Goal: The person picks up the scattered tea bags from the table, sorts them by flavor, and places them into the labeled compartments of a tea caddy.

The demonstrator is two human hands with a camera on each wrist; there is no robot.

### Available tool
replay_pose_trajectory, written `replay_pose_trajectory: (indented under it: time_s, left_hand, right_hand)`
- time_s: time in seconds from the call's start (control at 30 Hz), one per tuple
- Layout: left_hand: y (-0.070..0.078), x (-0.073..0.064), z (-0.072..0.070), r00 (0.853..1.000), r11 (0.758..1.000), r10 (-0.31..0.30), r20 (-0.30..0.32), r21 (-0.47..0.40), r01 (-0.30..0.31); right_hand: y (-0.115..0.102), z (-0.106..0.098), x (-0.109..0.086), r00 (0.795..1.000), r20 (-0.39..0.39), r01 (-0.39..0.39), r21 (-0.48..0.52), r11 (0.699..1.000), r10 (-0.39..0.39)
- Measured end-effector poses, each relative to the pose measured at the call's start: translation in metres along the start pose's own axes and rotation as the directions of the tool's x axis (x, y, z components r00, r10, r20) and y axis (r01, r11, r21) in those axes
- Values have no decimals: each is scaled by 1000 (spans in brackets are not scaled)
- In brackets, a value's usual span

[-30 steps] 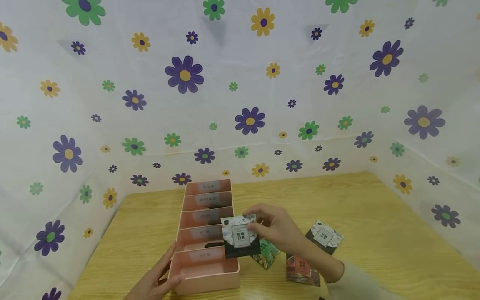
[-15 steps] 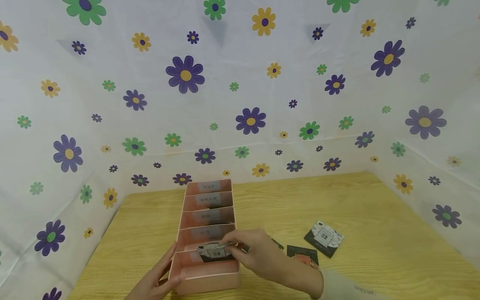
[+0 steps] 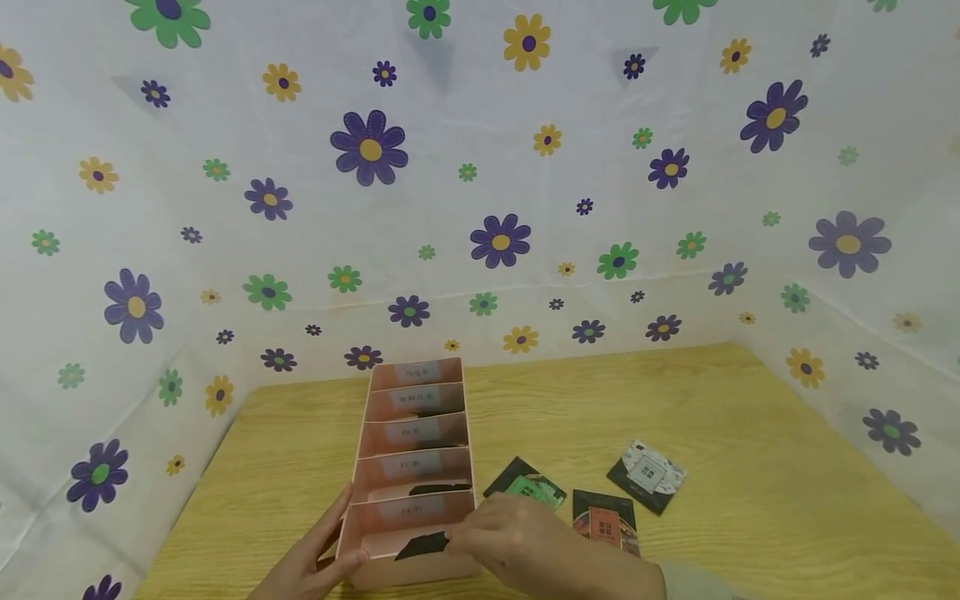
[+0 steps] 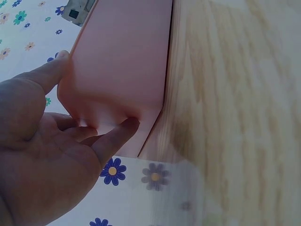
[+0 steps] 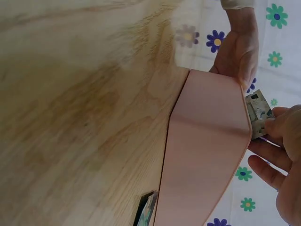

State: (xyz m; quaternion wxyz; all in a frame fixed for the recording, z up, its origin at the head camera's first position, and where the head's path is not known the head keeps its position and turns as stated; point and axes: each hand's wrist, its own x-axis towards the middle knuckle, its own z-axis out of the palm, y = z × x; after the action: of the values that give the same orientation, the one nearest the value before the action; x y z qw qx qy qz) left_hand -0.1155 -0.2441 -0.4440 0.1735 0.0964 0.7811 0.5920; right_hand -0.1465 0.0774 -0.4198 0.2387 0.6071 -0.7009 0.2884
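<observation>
We see the held packet (image 3: 422, 546) at the lower middle of the head view, a dark strip over the lowest compartment (image 3: 375, 543) of the box. It lies to the left of the grip, its long axis running sideways and rising a little to the right, roughly along the dividers and across the box's length. The right hand (image 3: 513, 540) is the nearer one and pinches its right end between thumb and fingers. At the right of the right wrist view we see its pale face standing past the rim; whether its lower edge touches the floor we cannot tell.

The left hand (image 3: 309, 560), lower left, grips the near left corner of the box (image 3: 416, 571), which runs up the frame. In the next compartment up we make out a dark sliver (image 3: 441, 490).

Right of the box, on the table (image 3: 600, 400), we find the green packet (image 3: 525, 482), then the red packet (image 3: 604, 521) lower down and the white packet (image 3: 647, 475) farthest right. The flowered cloth (image 3: 450, 200) fills the upper frame.
</observation>
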Motion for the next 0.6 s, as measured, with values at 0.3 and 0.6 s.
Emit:
replay_pose_trajectory:
  time_s: [0.3, 0.6]
  left_hand:
    - [1, -1, 1, 999, 999, -32, -28, 15, 33]
    - [1, -1, 2, 999, 999, -40, -33, 26, 41]
  right_hand:
    - [5, 3, -5, 996, 92, -8, -98, 995, 17]
    - [8, 3, -6, 965, 229, -95, -138, 986, 125]
